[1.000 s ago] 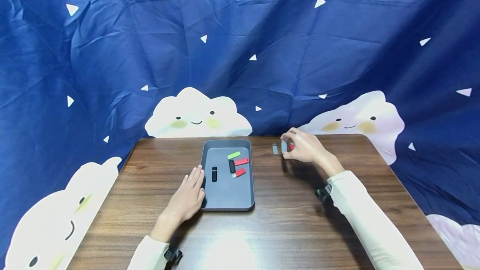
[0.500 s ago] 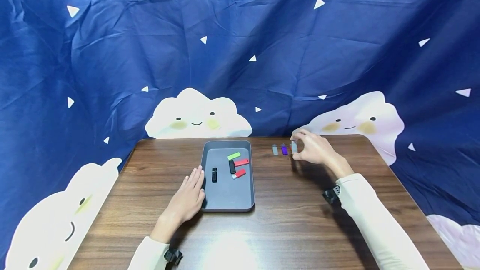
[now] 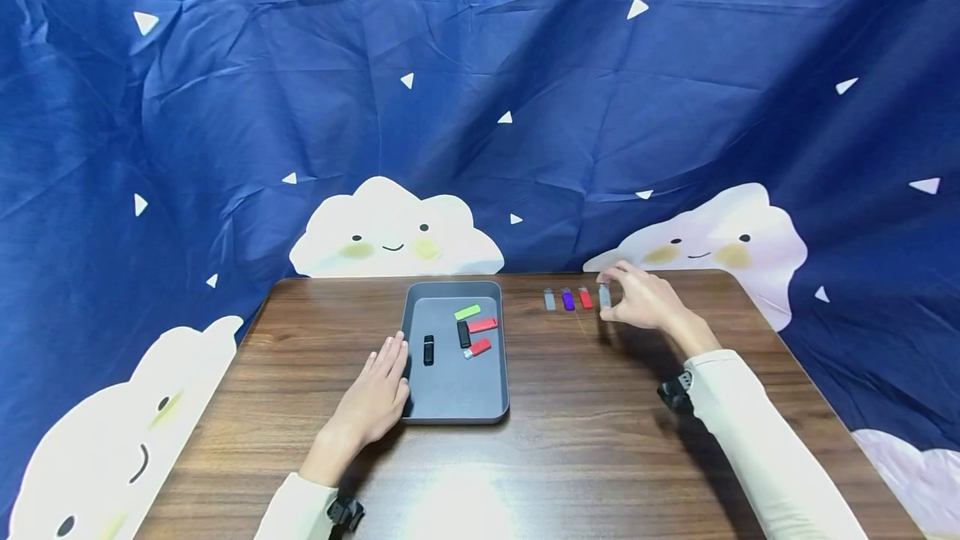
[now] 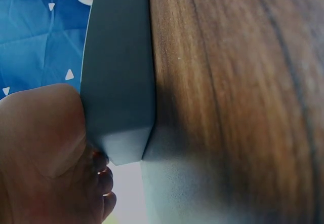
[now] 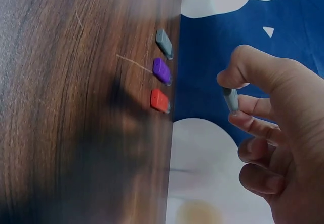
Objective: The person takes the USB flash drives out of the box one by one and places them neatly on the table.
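the right hand (image 3: 643, 300) has moved farther right of the tray (image 3: 453, 394). the left hand (image 3: 377, 390), straight-fingered, touches the tray's left side; right of the tray are a red stick (image 3: 585, 299), then a grey stick (image 5: 231, 100) the right hand pinches.

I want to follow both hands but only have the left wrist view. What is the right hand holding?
Observer: The right hand pinches a small gray stick between thumb and fingers.
Operator: What lies on the table near that hand?
Observer: Three more sticks in a row: a gray one, a purple one and a red one.
Operator: And inside the tray by the left hand?
Observer: Five: one lime-green stick, two red sticks and two black sticks.
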A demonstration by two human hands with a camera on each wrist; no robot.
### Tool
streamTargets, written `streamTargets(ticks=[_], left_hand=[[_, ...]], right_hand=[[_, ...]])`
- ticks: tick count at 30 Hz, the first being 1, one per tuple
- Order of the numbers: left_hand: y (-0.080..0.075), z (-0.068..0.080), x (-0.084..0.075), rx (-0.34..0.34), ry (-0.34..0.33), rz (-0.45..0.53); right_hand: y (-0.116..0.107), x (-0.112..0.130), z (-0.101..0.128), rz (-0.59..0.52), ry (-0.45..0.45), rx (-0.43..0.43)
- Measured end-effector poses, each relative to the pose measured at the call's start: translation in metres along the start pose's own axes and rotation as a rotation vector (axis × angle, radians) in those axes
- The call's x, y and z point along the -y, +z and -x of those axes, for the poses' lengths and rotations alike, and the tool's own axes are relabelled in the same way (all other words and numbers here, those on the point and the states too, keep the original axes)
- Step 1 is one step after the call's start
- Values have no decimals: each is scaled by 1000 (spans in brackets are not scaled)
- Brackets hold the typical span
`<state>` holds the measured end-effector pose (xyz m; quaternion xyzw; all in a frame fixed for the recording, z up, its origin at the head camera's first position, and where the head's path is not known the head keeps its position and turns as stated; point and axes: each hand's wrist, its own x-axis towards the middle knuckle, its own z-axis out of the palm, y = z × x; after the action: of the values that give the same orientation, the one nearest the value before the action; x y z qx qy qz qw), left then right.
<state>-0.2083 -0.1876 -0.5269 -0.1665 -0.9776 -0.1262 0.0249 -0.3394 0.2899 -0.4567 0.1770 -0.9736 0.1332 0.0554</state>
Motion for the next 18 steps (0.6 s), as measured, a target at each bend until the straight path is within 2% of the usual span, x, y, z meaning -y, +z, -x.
streamTargets(ticks=[18], left_hand=[[0, 0, 1, 2, -4, 4]], right_hand=[[6, -17, -5, -19, 35, 41]])
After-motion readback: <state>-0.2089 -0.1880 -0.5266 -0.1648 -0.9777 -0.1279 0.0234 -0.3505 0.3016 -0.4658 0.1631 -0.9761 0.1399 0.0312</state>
